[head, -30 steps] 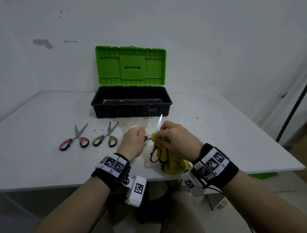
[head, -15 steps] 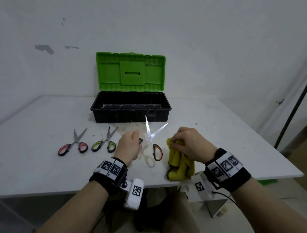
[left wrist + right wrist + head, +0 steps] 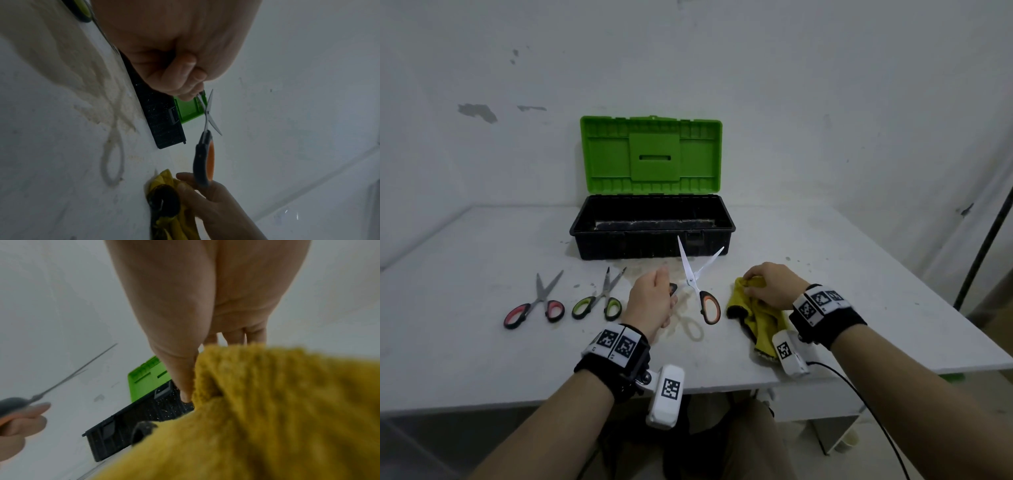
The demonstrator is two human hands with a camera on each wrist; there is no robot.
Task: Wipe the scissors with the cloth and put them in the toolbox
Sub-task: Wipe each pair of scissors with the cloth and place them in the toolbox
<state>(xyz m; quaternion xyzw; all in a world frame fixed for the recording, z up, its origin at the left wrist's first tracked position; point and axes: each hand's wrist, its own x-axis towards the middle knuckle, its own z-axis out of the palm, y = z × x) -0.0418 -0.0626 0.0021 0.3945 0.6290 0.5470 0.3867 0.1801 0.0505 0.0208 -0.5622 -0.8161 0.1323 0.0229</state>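
Observation:
The orange-handled scissors (image 3: pixel 702 294) are held above the table with the blades spread and pointing toward the toolbox. My left hand (image 3: pixel 666 291) grips one handle, and the other orange handle hangs free. In the left wrist view my fingers (image 3: pixel 185 81) curl round that handle, with the scissors (image 3: pixel 206 146) below them. My right hand (image 3: pixel 753 279) pinches the yellow cloth (image 3: pixel 756 315), which rests bunched on the table to the right, apart from the scissors. The cloth (image 3: pixel 277 410) fills the right wrist view. The toolbox (image 3: pixel 585 233) stands open behind, with a black base and a raised green lid (image 3: pixel 650 154).
Red-handled scissors (image 3: pixel 534 305) and green-handled scissors (image 3: pixel 599 298) lie on the white table (image 3: pixel 465 342) left of my left hand. A yellowish stain shaped like scissors (image 3: pixel 690 329) marks the table under the held pair. A wall stands close behind the toolbox.
My right hand has pulled the cloth off the scissors, moved right and set it down on the table. The blades now stand spread in my left hand.

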